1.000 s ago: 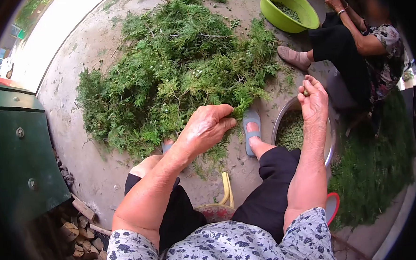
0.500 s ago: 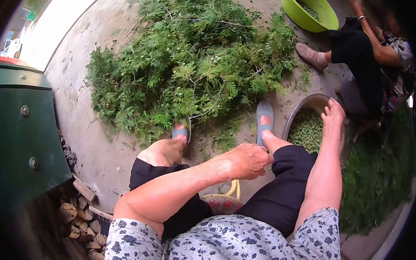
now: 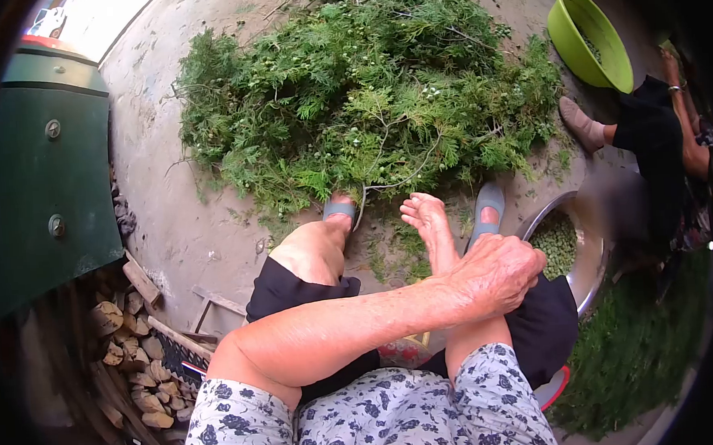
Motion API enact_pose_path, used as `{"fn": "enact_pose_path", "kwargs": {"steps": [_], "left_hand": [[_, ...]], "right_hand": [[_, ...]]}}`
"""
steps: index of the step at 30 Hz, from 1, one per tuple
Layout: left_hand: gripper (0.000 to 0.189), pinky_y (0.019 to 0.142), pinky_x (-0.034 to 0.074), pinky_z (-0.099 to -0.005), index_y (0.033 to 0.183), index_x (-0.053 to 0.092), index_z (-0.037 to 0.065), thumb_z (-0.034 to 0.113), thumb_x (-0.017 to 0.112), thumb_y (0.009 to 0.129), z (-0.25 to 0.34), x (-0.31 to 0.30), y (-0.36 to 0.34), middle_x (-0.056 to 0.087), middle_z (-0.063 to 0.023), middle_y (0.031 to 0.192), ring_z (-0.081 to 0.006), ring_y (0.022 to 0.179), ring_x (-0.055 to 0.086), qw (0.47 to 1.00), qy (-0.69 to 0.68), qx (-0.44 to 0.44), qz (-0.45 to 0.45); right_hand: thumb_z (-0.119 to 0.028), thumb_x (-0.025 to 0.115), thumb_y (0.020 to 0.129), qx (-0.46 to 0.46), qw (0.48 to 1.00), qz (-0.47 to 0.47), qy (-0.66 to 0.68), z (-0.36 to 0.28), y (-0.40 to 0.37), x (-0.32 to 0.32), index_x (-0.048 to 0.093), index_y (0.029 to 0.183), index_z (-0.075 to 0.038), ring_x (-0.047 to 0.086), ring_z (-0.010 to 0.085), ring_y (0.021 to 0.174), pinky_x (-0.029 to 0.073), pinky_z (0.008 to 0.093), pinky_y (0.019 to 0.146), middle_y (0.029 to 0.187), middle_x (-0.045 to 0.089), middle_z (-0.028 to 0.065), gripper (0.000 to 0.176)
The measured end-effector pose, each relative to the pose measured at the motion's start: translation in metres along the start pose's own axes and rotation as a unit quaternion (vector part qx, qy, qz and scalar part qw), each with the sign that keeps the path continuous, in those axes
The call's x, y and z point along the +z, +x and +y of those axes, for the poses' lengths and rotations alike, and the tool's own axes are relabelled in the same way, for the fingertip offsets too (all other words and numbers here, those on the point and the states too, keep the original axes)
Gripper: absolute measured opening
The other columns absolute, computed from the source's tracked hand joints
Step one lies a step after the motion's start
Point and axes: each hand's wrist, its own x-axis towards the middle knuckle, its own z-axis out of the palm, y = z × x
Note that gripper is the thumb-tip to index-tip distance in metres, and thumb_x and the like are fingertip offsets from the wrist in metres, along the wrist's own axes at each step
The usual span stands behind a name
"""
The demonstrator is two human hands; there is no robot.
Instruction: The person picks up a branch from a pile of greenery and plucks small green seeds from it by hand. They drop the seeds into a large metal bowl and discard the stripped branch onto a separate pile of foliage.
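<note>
My left hand (image 3: 500, 273) is closed in a fist above my right thigh, beside a metal basin (image 3: 591, 271) of small green cones (image 3: 555, 246). What it holds, if anything, is hidden. Beyond the left forearm, which crosses over the right one, my right hand (image 3: 426, 212) is raised with its fingers spread and nothing visible in them. It is near the lower edge of a big heap of green conifer branches (image 3: 350, 102). A bare forked twig (image 3: 403, 184) sticks out of the heap just past the fingertips.
A lime-green tub (image 3: 622, 67) lies at the upper right, near a seated person's leg (image 3: 645, 123). Cut greenery (image 3: 649, 352) covers the lower right ground. At left are a green metal cabinet (image 3: 23, 175) and split firewood (image 3: 147, 378).
My right hand has moved left from over the basin to near the heap, passing beneath my left forearm. My left hand has moved right, toward the basin. The view has shifted.
</note>
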Motion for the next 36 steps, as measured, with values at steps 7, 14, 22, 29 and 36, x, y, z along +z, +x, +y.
{"fn": "enact_pose_path", "kwargs": {"steps": [7, 14, 22, 29, 36], "left_hand": [[0.006, 0.052, 0.044, -0.0428, 0.061, 0.053, 0.003, 0.003, 0.059, 0.059, -0.010, -0.013, 0.001, 0.055, -0.0159, 0.056, -0.0349, 0.055, 0.057, 0.990, -0.134, 0.039, 0.027], [0.015, 0.048, 0.043, -0.0435, 0.067, 0.046, -0.001, 0.008, 0.058, 0.072, -0.015, -0.021, -0.002, 0.049, -0.0180, 0.055, -0.0367, 0.054, 0.054, 0.983, -0.160, 0.087, 0.026], [0.012, 0.056, 0.046, -0.0460, 0.068, 0.056, 0.006, 0.017, 0.061, 0.070, -0.024, -0.043, -0.001, 0.058, -0.0168, 0.064, -0.0370, 0.060, 0.058, 0.998, -0.051, 0.030, 0.002], [0.019, 0.064, 0.049, -0.0356, 0.083, 0.065, 0.007, 0.021, 0.055, 0.075, -0.045, -0.088, -0.008, 0.065, -0.0077, 0.074, -0.0229, 0.067, 0.062, 0.998, 0.024, -0.038, -0.049], [0.018, 0.056, 0.046, -0.0193, 0.098, 0.060, 0.001, 0.010, 0.056, 0.084, -0.065, -0.139, -0.043, 0.061, -0.0016, 0.080, -0.0058, 0.063, 0.054, 0.879, -0.274, -0.165, 0.354]], "right_hand": [[-0.021, 0.059, 0.083, 0.025, 0.995, -0.098, 0.009, 0.047, 0.009, 0.055, 0.023, 0.139, -0.004, 0.030, 0.0368, 0.127, 0.025, 0.0508, 0.100, 0.140, 0.031, 0.0172, 0.069], [-0.028, 0.057, 0.086, 0.030, 0.988, -0.140, -0.061, 0.049, 0.009, 0.088, 0.054, 0.107, -0.011, 0.056, 0.0237, 0.089, 0.041, 0.0428, 0.079, 0.101, 0.056, 0.0052, 0.027], [-0.028, 0.050, 0.090, -0.138, 0.986, 0.050, -0.076, -0.005, -0.050, 0.082, 0.056, 0.086, -0.005, 0.037, 0.0091, 0.038, 0.026, 0.0224, 0.033, 0.057, 0.039, -0.0005, 0.024], [-0.029, 0.048, 0.089, -0.717, 0.622, 0.091, -0.303, -0.061, -0.118, 0.041, 0.061, 0.091, -0.005, 0.043, 0.0087, 0.045, 0.034, 0.0309, 0.038, 0.062, 0.047, -0.0014, 0.028], [-0.019, 0.051, 0.090, -0.460, 0.862, 0.051, -0.207, -0.079, -0.212, 0.010, 0.059, 0.084, 0.001, 0.041, 0.0109, 0.057, 0.034, 0.0236, 0.053, 0.067, 0.050, 0.0004, 0.022]]}}
